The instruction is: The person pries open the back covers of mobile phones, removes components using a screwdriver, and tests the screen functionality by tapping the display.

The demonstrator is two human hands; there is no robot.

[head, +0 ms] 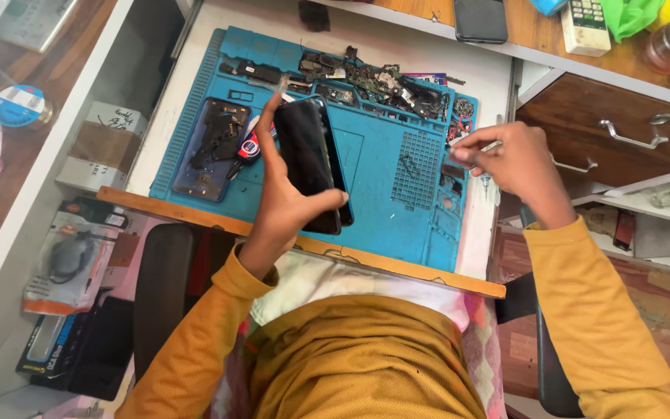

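Observation:
My left hand (284, 198) grips a black smartphone (310, 159) and holds it upright over the blue repair mat (374, 194), index finger stretched along its left edge. A second dark panel sits just behind the phone. My right hand (509, 159) hovers at the mat's right edge, fingers pinched on a thin pale tool or part too small to make out. An opened phone body (215, 143) with exposed insides lies on the mat's left side. A heap of dark phone parts and circuit boards (374, 81) fills the mat's top compartments.
A black phone (480, 19) and a white remote (585, 27) rest on the wooden counter at the top. A brown drawer (622, 132) with metal handles stands at the right. Boxes (102, 143) and packaged goods (71, 260) crowd the shelf on the left.

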